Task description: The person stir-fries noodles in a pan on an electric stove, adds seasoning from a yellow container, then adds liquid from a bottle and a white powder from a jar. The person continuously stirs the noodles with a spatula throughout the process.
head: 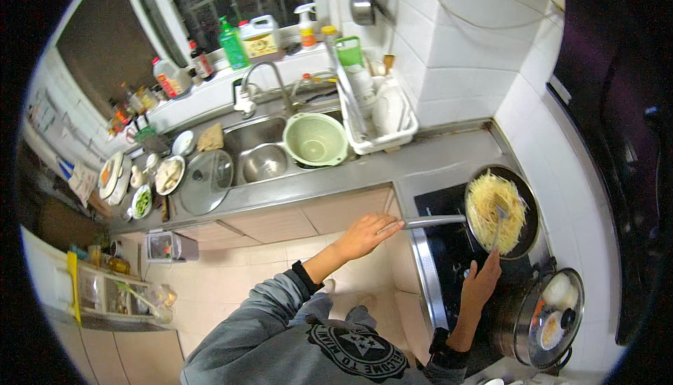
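Observation:
A dark frying pan (pixel 531 222) sits on the black stovetop (pixel 447 259) at the right. Pale yellow shreds, possibly potato, fill it in a heap (pixel 486 195). My left hand (pixel 365 235) holds the end of the pan's long metal handle (pixel 436 221). In my right hand (pixel 481 280) is a metal spatula (pixel 500 214), its blade resting among the shreds. The spatula's far grip is hidden by my fingers.
A steel pot under a glass lid (pixel 552 316) with food inside stands close by my right forearm. Left of the stove lie a white dish rack (pixel 378 145), a sink with a green colander (pixel 315 140), a glass lid (pixel 207 182) and several food bowls. A grey bin (pixel 171 246) stands below.

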`<state>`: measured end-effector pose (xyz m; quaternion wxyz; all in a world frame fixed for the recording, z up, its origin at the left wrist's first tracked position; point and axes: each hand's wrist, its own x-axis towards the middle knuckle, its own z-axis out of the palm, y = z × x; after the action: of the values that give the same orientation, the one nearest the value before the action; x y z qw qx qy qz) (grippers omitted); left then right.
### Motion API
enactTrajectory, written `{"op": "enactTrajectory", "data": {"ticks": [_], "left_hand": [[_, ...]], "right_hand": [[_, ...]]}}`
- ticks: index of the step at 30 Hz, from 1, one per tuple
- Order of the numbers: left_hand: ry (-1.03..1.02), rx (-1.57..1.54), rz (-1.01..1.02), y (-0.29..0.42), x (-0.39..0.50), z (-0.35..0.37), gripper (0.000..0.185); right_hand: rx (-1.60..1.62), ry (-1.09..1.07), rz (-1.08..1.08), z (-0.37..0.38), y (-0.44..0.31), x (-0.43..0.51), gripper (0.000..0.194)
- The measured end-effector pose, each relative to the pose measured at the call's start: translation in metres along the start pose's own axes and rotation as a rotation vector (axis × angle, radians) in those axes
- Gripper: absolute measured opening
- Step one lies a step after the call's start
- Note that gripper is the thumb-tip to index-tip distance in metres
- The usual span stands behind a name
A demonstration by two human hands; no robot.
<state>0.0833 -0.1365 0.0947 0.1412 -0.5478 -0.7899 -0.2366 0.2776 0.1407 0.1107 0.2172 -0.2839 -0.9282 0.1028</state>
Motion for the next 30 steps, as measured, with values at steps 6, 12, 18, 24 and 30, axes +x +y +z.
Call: {"op": "enactTrajectory", "data": {"ticks": [6, 12, 18, 24, 30], "left_hand": [[0.134, 0.001, -0.114, -0.043, -0.068, -0.065, 0.053], [0.129, 0.077, -0.212, -0.113, -0.172, -0.165, 0.019], [0.066, 0.272, -0.543, -0.186, -0.277, -0.260, 0.035], [0.204, 0.402, -0.777, -0.257, -0.334, -0.349, 0.076], [0.436, 0.362, -0.768, -0.340, -0.345, -0.422, 0.086]], "right_hand": [[0.399, -0.089, -0.372, 0.000, -0.158, 0.005, 0.063], [0.488, -0.195, -0.764, 0.029, -0.356, -0.022, 0.064], [0.725, -0.264, -0.936, 0.094, -0.544, -0.033, 0.058], [0.742, -0.392, -0.956, 0.154, -0.704, -0.013, 0.064], [0.869, -0.428, -0.936, 0.213, -0.870, 0.053, 0.073]]}}
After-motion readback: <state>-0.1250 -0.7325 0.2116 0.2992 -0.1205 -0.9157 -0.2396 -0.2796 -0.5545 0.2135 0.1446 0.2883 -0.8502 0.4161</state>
